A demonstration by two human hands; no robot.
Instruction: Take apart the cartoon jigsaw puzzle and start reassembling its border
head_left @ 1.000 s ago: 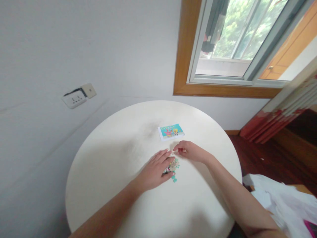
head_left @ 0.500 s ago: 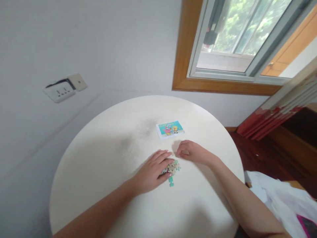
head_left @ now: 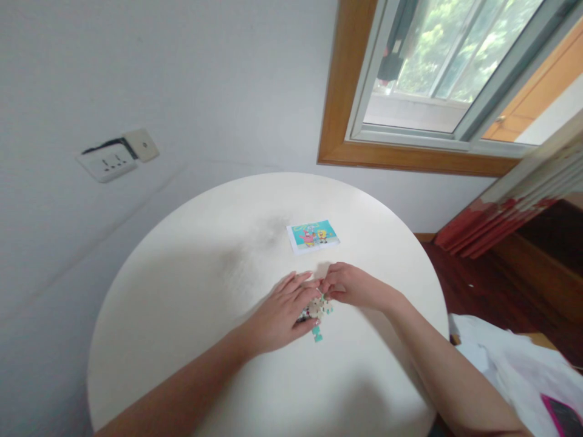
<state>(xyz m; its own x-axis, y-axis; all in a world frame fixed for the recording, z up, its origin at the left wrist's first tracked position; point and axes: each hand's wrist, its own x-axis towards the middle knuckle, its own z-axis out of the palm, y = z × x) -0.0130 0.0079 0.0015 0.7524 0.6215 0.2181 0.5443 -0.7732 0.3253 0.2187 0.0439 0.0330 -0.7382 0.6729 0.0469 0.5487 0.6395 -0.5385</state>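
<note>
A small heap of jigsaw puzzle pieces (head_left: 315,308) in pale beige and mint green lies on the white round table (head_left: 182,273). My left hand (head_left: 291,309) rests over the heap's left side, fingers stretched and spread, covering part of it. At the heap's upper right edge, the fingertips of my right hand (head_left: 344,284) are pinched together on a puzzle piece, mostly hidden by the fingers. One mint-green piece (head_left: 317,334) sticks out below my left thumb. Beyond both hands lies a picture card (head_left: 313,237) with pink and yellow cartoon figures on turquoise.
A wall with a power socket (head_left: 109,161) stands behind the table on the left. The wood-framed window (head_left: 419,155) is at the back right, beside a red and cream curtain (head_left: 496,206). White cloth (head_left: 505,364) and a pink-edged dark object (head_left: 562,413) lie right of the table.
My right hand has moved slightly down to the heap's edge, its fingertips now among the pieces and close to my left fingers. My left hand has stayed nearly in place.
</note>
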